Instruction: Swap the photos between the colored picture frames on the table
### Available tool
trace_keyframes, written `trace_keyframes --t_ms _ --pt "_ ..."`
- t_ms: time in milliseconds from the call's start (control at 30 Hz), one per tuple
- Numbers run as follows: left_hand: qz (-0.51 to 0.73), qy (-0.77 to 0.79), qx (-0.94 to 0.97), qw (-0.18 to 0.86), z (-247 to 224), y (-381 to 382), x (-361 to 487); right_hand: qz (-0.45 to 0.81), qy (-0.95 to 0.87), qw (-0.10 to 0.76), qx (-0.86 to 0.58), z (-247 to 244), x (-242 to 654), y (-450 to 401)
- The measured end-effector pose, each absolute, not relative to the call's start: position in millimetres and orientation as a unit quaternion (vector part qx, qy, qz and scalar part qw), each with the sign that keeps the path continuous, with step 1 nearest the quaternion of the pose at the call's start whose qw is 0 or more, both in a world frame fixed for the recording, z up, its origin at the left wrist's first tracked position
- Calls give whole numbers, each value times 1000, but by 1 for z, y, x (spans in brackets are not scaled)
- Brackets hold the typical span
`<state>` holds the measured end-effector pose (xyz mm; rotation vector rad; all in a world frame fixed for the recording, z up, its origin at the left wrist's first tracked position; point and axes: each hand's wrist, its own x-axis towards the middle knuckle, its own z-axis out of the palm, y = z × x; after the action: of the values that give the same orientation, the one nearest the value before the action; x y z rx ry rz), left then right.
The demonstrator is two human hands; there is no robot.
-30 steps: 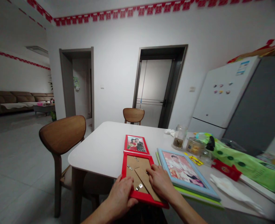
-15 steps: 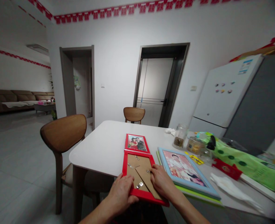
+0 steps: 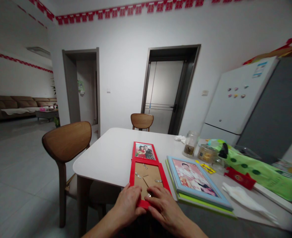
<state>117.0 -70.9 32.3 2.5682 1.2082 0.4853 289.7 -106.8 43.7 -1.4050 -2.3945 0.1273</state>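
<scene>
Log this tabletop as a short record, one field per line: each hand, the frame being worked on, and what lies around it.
left hand: left hand on the near left corner of the red rectangular photo frame
right hand: right hand at its near edge, fingers by a small silver metal clip
frame side up: back, showing a flat brown backing board
beyond: red frame with a couple's photo, face up
right: light-blue rectangular frame, face up, on a lime-green flat item
support: white table
</scene>
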Motion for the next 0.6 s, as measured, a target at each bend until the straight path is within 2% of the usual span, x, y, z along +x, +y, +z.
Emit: trace_keyframes --t_ms 400,600 --pt "166 415 886 126 35 -71 117 49 -804 215 -553 40 276 -51" --pt "157 415 886 136 41 -73 117 12 -803 165 -572 32 262 -22"
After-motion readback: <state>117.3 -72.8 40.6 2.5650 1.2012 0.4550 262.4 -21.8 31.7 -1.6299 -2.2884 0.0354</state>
